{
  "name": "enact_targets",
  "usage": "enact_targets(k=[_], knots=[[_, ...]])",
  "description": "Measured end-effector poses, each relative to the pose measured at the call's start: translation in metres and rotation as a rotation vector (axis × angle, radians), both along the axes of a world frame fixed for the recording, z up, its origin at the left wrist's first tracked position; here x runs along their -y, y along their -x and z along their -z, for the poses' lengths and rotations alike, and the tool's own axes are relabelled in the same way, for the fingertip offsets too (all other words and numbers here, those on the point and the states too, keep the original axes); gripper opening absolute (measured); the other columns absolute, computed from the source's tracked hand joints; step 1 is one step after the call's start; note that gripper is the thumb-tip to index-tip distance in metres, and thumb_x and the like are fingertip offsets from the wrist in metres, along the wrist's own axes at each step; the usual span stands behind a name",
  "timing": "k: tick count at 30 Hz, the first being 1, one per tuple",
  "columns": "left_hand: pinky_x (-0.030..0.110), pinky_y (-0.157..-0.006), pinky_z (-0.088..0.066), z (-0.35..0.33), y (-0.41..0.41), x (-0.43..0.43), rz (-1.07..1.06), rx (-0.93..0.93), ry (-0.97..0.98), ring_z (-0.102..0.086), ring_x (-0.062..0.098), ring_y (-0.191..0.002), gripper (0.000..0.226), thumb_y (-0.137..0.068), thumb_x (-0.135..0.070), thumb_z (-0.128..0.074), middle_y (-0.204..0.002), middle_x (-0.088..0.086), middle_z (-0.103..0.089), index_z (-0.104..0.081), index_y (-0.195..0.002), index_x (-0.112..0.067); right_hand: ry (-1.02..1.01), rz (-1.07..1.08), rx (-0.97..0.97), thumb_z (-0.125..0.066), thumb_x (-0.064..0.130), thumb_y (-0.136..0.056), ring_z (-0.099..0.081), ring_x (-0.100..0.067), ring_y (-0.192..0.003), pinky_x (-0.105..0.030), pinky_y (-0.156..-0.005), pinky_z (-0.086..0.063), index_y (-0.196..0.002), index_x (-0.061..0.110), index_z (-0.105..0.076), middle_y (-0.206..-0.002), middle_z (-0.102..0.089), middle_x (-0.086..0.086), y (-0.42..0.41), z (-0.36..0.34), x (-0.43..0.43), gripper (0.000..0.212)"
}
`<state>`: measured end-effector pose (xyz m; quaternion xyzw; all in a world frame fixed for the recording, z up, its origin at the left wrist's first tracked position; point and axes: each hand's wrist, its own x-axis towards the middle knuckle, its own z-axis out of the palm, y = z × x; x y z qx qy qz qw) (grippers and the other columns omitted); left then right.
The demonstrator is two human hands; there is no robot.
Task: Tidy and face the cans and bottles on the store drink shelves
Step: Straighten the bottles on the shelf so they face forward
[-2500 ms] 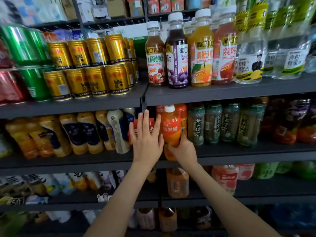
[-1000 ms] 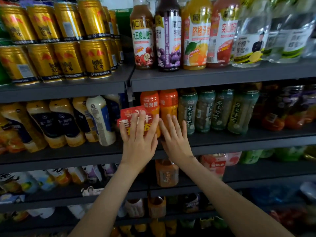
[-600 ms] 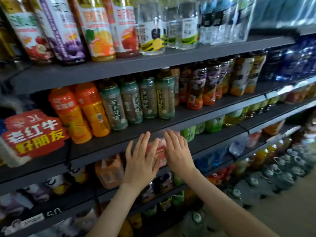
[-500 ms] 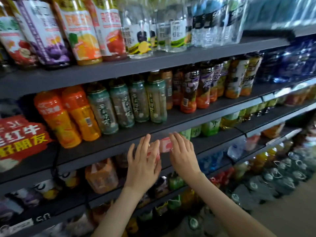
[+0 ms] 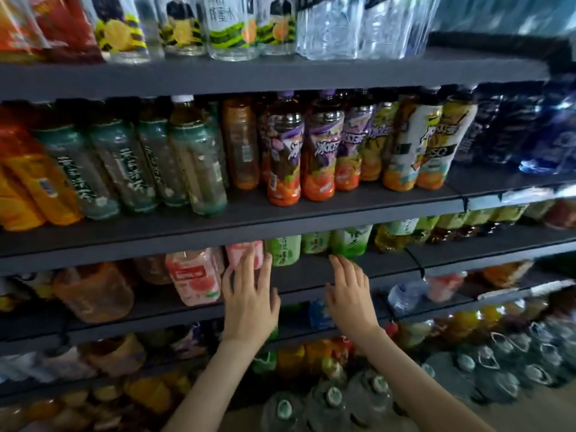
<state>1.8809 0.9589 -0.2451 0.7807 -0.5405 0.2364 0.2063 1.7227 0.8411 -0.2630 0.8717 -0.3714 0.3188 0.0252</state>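
Both of our hands are up at the third shelf (image 5: 299,275) down, centre frame, fingers straight and spread and gripping nothing. Our left hand (image 5: 249,304) has its fingertips in front of a pink bottle (image 5: 233,251), while our right hand (image 5: 350,302) sits just below a row of green-labelled bottles (image 5: 349,240). Whether either hand touches a bottle we cannot tell. On the shelf above, teal tea bottles (image 5: 187,169) and purple-labelled juice bottles (image 5: 285,160) line the front edge across the middle of the frame.
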Motion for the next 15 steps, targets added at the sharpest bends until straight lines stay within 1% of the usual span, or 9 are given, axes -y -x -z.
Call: enact_targets(k=[1,2,5,7,8,11,12,15], knots=[[0.054,-0.095,-0.040,0.007,0.005,0.002,0.013,-0.018,0.007,-0.038,0.036,-0.119,0.071,-0.069,-0.023,-0.077,-0.136,0.021,-0.040,-0.047,-0.131,-0.007,-0.034,-0.007,-0.015,-0.083,0.011,-0.064,-0.040,-0.026,-0.108,-0.045,-0.084,-0.052,-0.128,0.002,-0.046,-0.117,-0.061,-0.016,0.003,0.007,0.006,0.074],[0.054,-0.096,-0.041,0.014,0.008,0.005,0.026,-0.026,0.007,-0.037,0.036,-0.120,0.075,-0.068,-0.023,-0.078,-0.137,0.021,-0.038,-0.044,-0.132,-0.008,-0.064,-0.012,-0.020,-0.083,0.011,-0.064,-0.041,-0.026,-0.108,-0.045,-0.084,-0.051,-0.128,0.002,-0.044,-0.117,-0.060,-0.016,0.006,0.015,0.012,0.076],[0.054,-0.104,-0.031,0.044,0.017,0.012,0.054,-0.004,-0.064,-0.031,0.037,-0.128,0.082,-0.070,-0.026,-0.078,-0.143,0.022,-0.030,-0.036,-0.138,-0.009,-0.135,0.000,-0.018,-0.080,0.008,-0.068,-0.050,-0.032,-0.107,-0.047,-0.085,-0.051,-0.127,0.001,-0.046,-0.118,-0.059,-0.018,0.010,0.044,0.022,0.069],[0.054,-0.104,-0.033,0.063,0.018,0.012,0.039,0.000,-0.114,-0.029,0.037,-0.131,0.083,-0.071,-0.027,-0.077,-0.146,0.023,-0.028,-0.034,-0.140,-0.010,-0.167,0.015,-0.034,-0.078,0.009,-0.071,-0.057,-0.037,-0.104,-0.048,-0.084,-0.051,-0.127,-0.001,-0.048,-0.118,-0.059,-0.019,0.009,0.062,0.020,0.065],[0.055,-0.103,-0.034,0.071,0.017,0.011,0.019,-0.017,-0.125,-0.029,0.037,-0.132,0.083,-0.071,-0.027,-0.077,-0.146,0.023,-0.028,-0.034,-0.140,-0.010,-0.179,0.015,-0.041,-0.078,0.010,-0.072,-0.056,-0.036,-0.105,-0.048,-0.083,-0.052,-0.128,-0.001,-0.048,-0.118,-0.059,-0.019,0.007,0.071,0.017,0.065],[0.055,-0.101,-0.037,0.087,0.005,0.004,-0.079,-0.083,-0.140,-0.030,0.037,-0.130,0.083,-0.069,-0.027,-0.078,-0.145,0.023,-0.030,-0.035,-0.138,-0.009,-0.208,-0.024,-0.047,-0.079,0.012,-0.072,-0.043,-0.029,-0.110,-0.048,-0.084,-0.052,-0.129,0.000,-0.045,-0.119,-0.058,-0.018,-0.006,0.092,0.007,0.067],[0.055,-0.100,-0.038,0.091,-0.002,0.000,-0.119,-0.105,-0.138,-0.031,0.038,-0.129,0.083,-0.068,-0.026,-0.078,-0.144,0.023,-0.032,-0.036,-0.137,-0.009,-0.217,-0.033,-0.051,-0.079,0.013,-0.072,-0.043,-0.028,-0.110,-0.047,-0.084,-0.052,-0.129,0.000,-0.045,-0.119,-0.059,-0.018,-0.013,0.098,0.004,0.068],[0.056,-0.099,-0.039,0.105,-0.034,-0.019,-0.247,-0.159,-0.103,-0.036,0.040,-0.125,0.079,-0.069,-0.025,-0.078,-0.139,0.027,-0.039,-0.039,-0.134,-0.005,-0.266,-0.059,-0.081,-0.080,0.016,-0.072,-0.056,-0.034,-0.107,-0.047,-0.084,-0.052,-0.129,-0.001,-0.048,-0.118,-0.060,-0.017,-0.042,0.108,-0.008,0.067]])
